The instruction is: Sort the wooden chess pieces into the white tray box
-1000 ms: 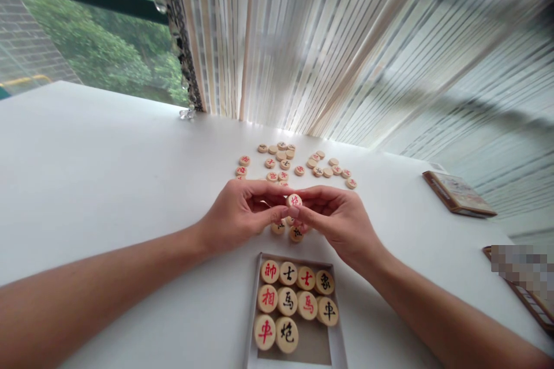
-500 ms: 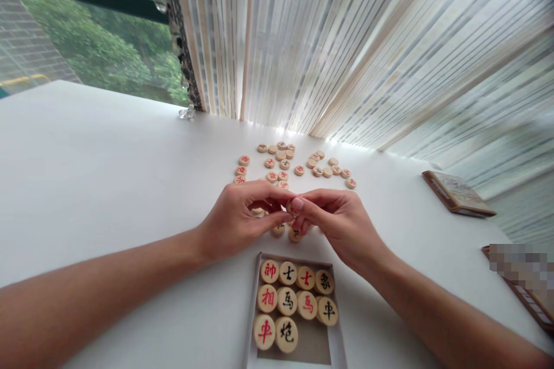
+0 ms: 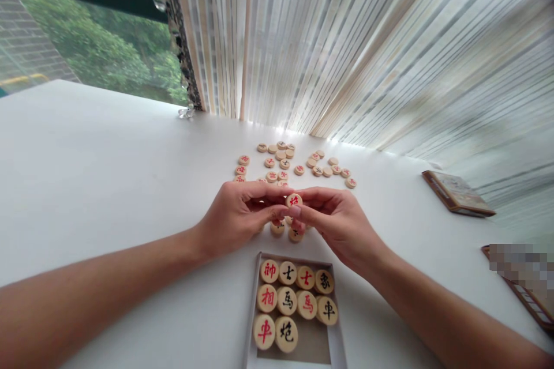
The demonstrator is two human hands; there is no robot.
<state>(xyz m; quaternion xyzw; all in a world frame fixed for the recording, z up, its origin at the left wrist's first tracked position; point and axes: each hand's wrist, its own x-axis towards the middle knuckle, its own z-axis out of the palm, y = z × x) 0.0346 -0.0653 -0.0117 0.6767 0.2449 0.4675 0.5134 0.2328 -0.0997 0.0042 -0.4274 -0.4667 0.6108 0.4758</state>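
Observation:
Between the fingertips of both hands is a round wooden Chinese chess piece (image 3: pixel 294 200) with a red character facing me. My left hand (image 3: pixel 249 207) pinches it from the left, and my right hand (image 3: pixel 331 213) grips it from the right with the thumb at its lower edge. Just below the hands, partly covered by them, lie a few more pieces, among them a black-marked one (image 3: pixel 296 234). Nearer to me sits an open shallow box (image 3: pixel 338 339) with rows of red and black pieces, the last row holding a red piece (image 3: pixel 264 331) and a black piece (image 3: pixel 286 334).
Beyond the hands, several loose chess pieces (image 3: pixel 299 170) are scattered over the white table (image 3: pixel 130 184), some face down. Two flat brown-edged boxes (image 3: pixel 459 193) lie at the right, one partly blurred out. A string curtain (image 3: pixel 294 40) hangs along the far edge.
The chess piece in my fingers has been turned and lifted slightly, so its red face now shows fully. My right thumb has moved down to its lower edge.

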